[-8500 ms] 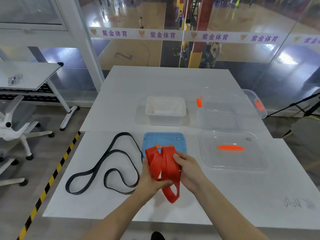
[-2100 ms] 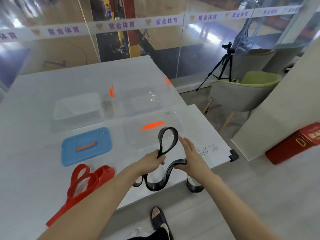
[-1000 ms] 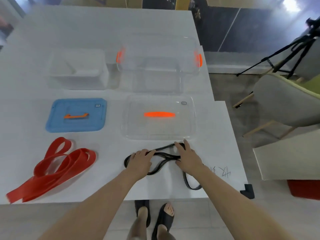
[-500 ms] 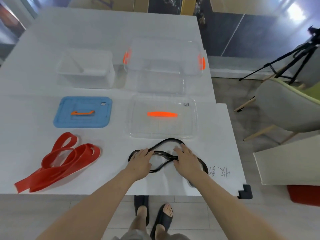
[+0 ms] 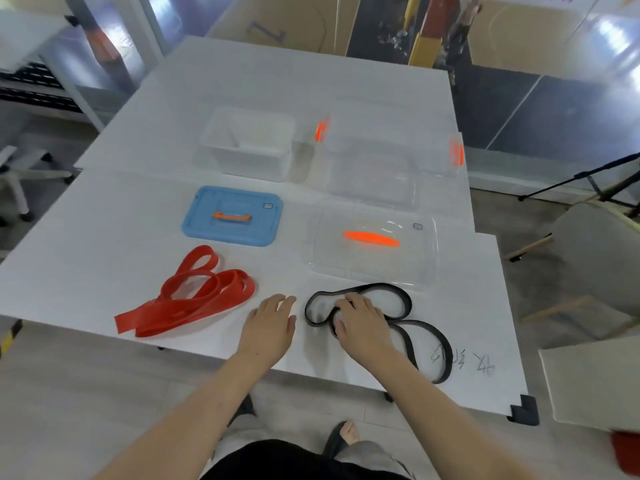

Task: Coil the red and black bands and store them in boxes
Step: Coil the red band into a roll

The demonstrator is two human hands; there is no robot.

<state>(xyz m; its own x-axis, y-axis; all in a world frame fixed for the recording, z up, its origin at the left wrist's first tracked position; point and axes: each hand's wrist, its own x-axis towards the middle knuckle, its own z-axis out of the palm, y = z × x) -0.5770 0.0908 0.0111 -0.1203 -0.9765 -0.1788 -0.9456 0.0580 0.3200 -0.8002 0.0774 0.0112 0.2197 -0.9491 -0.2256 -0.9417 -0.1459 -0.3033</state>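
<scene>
On the black band (image 5: 408,304), right hand (image 5: 360,323) rests palm-down.

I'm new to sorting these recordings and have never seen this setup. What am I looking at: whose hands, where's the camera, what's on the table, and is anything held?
No machine here: a person works bare-handed, and the one camera sits on their head, looking down. On the white table lie a loosely folded red band, a looping black band, a blue lid, a clear lid with an orange handle, and behind them a white box and a clear box, both open. The right hand presses on the black band; the left hand is open and flat beside it, holding nothing.
</scene>
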